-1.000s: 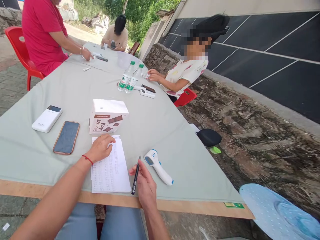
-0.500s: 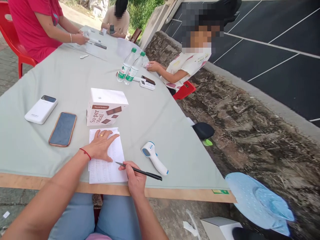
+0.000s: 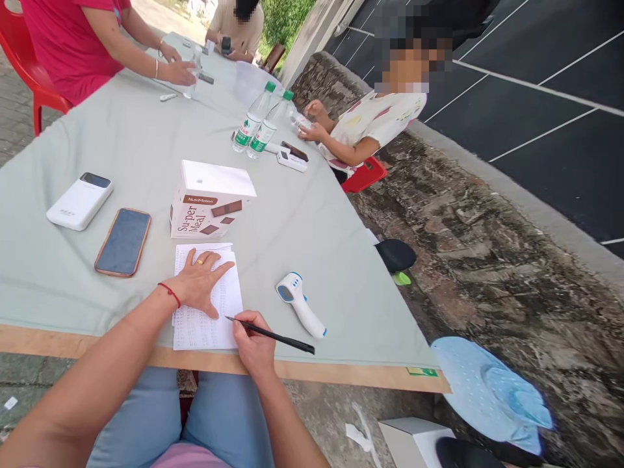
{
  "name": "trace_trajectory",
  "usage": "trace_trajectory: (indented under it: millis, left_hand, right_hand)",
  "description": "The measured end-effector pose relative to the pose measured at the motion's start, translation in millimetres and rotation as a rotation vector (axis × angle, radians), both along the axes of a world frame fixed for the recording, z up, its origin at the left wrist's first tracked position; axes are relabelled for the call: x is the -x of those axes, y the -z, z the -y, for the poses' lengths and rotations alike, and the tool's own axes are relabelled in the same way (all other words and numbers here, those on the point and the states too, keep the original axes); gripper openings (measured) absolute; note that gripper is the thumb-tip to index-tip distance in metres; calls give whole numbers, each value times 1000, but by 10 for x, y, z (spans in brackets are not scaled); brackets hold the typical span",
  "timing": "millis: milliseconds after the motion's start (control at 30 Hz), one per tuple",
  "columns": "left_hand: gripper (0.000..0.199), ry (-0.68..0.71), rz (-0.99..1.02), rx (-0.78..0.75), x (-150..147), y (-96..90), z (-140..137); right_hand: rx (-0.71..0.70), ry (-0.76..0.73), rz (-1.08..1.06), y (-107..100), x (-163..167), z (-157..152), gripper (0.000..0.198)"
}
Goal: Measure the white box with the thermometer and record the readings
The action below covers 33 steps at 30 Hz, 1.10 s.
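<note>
My left hand (image 3: pixel 199 286) lies flat with spread fingers on sheets of paper (image 3: pixel 205 335) covered in rows of small print or writing. Between the fingers of my right hand (image 3: pixel 256 344) is a black pen (image 3: pixel 287 340), its tip at the paper's right part, close to my left thumb. A white box marked "Super Meal" (image 3: pixel 212 205) stands just beyond the paper. To the right of the sheets rests a white and blue infrared thermometer (image 3: pixel 301 305). On the left are a phone (image 3: pixel 123 242) in an orange-edged case and a white power bank (image 3: pixel 80 201).
Two water bottles (image 3: pixel 256 127) stand mid-table beside another white power bank (image 3: pixel 292 161). A person in pink handles a clear bottle (image 3: pixel 192 75) at the far left; others sit at the back and right. A light-blue hat-like cloth (image 3: pixel 492 383) lies beyond the table's right corner.
The view has shifted slightly. At the far left, the person in pink now has a clear bottle upright. The person at right has brought both hands together around a clear item. My hands stay nearly still.
</note>
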<state>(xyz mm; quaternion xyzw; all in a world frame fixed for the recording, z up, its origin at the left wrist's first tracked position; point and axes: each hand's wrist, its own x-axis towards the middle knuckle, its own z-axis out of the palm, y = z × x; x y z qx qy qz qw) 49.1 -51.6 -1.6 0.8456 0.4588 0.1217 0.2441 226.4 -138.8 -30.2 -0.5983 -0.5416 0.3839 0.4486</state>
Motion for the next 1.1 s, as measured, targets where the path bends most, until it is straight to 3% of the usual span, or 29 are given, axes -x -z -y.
trace_trajectory:
  millis: [167, 567, 1100]
  left_hand:
    - [108, -4, 22, -3, 4, 9, -1]
    - [120, 54, -282, 64, -20, -220, 17]
    - [119, 46, -265, 63, -19, -202, 16]
  right_hand:
    - [-7, -53, -1, -42, 32, -1, 9]
    - [-112, -131, 72, 33, 11, -5, 9]
    - [-122, -141, 77, 45, 5, -11, 10]
